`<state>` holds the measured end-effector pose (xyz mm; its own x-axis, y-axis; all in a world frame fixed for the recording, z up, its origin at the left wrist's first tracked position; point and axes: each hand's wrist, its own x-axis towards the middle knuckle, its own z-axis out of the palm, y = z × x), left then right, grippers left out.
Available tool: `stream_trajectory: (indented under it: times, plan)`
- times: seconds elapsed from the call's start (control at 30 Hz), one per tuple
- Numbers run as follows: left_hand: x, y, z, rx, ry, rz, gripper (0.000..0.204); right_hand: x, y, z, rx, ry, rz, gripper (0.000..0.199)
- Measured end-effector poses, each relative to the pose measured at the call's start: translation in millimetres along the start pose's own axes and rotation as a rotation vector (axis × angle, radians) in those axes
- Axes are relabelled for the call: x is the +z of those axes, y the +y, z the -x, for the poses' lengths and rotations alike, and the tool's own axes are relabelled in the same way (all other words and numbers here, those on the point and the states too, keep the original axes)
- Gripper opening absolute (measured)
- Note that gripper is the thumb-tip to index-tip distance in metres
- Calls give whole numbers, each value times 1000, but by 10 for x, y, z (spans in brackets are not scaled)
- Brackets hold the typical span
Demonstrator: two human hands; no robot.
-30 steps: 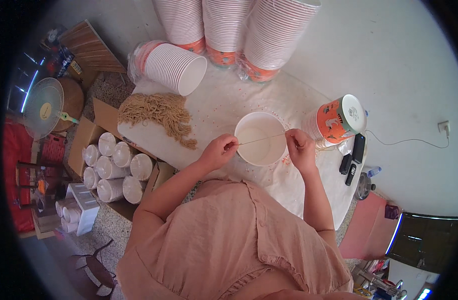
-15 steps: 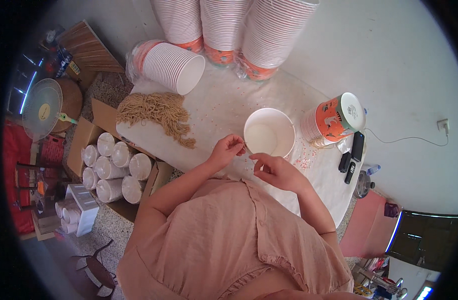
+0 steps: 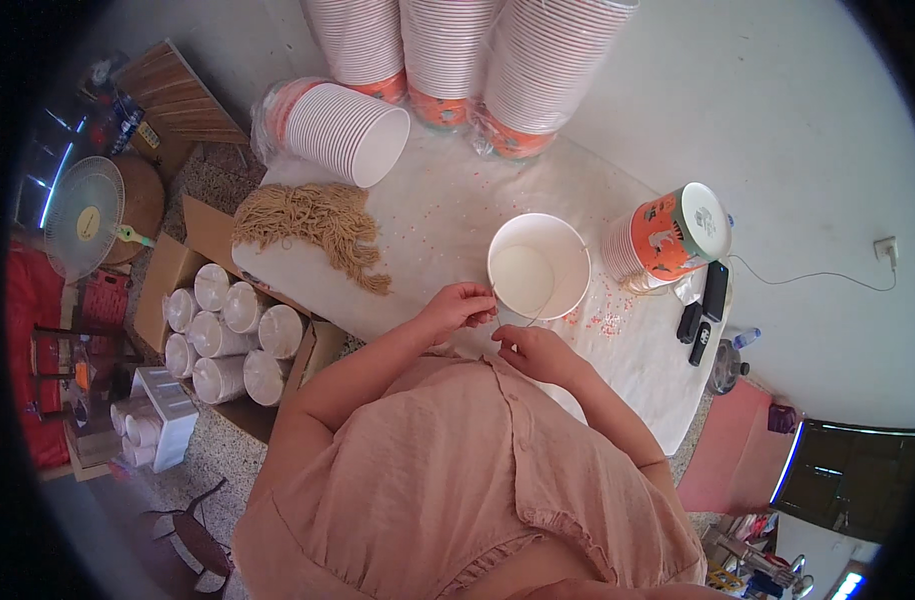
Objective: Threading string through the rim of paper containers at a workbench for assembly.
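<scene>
A white paper bucket stands upright on the table in front of me. A thin beige cord runs inside its right side and over the near rim toward my right hand. My left hand is closed in a pinch at the bucket's near left rim; what lies between its fingertips is too small to make out. Just below the near rim, my right hand is closed with fingers curled, pinching the cord's end. To the left lies a loose bundle of tan cords on the table.
Tall stacks of wrapped paper buckets stand at the back, and one stack lies on its side. An upturned orange-printed stack sits right, near black devices. Small reddish bits dot the tablecloth. A carton of wrapped cups is at left.
My right hand has drawn down and left, with its fingers curling in. My left hand has shifted slightly right against the rim. The cord now shows inside the bucket.
</scene>
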<state>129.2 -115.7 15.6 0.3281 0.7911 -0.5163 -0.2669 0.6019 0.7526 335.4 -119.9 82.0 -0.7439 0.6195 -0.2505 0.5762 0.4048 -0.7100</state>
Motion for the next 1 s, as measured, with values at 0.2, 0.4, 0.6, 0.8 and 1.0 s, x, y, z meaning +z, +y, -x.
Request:
stream_trajectory:
  times: [0.2, 0.4, 0.6, 0.8, 1.0]
  plan:
    - [-5, -27, -20, 3, 5, 43, 15, 54, 28, -32, 26, 109, 19, 20]
    - [-27, -11, -25, 47, -8, -3, 12, 124, 39, -66, 38, 367, 85, 23]
    - [-20, 1, -26, 9, 5, 63, 12, 136, 55, -75, 59, 355, 182, 21]
    - [22, 16, -27, -41, 8, 117, 15, 189, 214, -84, 28, 319, 253, 11]
    - [66, -15, -31, 70, 14, -79, 15, 168, 114, -113, 67, 303, 43, 10]
